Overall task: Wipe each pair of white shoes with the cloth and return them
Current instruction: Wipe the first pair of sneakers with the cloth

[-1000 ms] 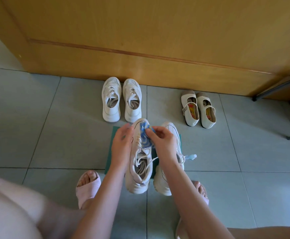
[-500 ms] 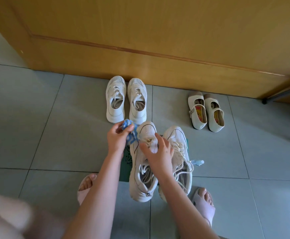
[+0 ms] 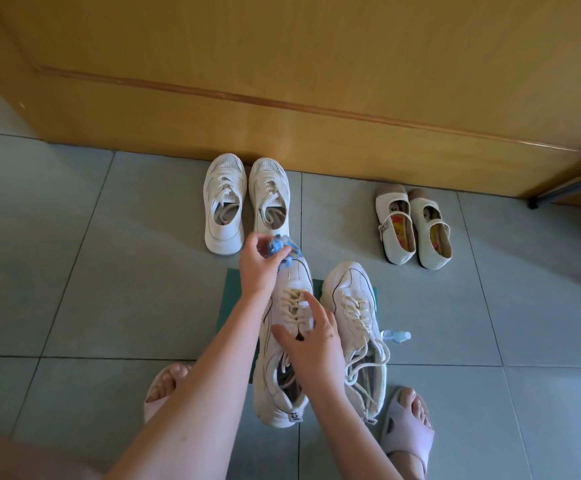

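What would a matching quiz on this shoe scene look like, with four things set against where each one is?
Things:
1. blue cloth
2. green mat
3. strap shoes
4. small bottle

Places:
A. under the near sneakers
B. gripped in the left hand
C. lying just right of the near sneakers
D. by the wooden panel, far right

Pairs: 1-B, 2-A, 3-D, 4-C
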Available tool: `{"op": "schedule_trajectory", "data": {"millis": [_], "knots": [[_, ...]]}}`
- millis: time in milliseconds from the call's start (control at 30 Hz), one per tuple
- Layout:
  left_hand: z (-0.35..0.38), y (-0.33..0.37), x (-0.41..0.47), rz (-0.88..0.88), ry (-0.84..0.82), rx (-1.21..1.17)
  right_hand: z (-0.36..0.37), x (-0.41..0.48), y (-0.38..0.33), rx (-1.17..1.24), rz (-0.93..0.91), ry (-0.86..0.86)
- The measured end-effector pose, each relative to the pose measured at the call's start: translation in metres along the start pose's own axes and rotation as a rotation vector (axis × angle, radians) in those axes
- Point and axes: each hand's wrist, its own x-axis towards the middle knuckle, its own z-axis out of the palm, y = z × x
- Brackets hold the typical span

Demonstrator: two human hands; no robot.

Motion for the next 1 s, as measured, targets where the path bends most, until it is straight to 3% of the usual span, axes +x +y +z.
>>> {"op": "schedule_trajectory", "data": {"millis": [167,300,667,1000], "knots": [[-0.022,-0.012,0.001,0.211,-0.210,0.214,0.000,0.001,0.001,0.034,0.003,-0.002],[-0.025,-0.008,-0.004,0.281,-0.223,0.304,-0.001,0.000,0.002,0.056,-0.006,-0.005],[-0.049,-0.022,-0.050,0.226,-0.134,0.283,0.001,0.002,0.006,-0.009,-0.042,-0.007],[-0.059,-0.025,-0.095,0.014,-0.103,0.159,-0.002,0.003,0.007,0.012,-0.056,-0.028]]}}
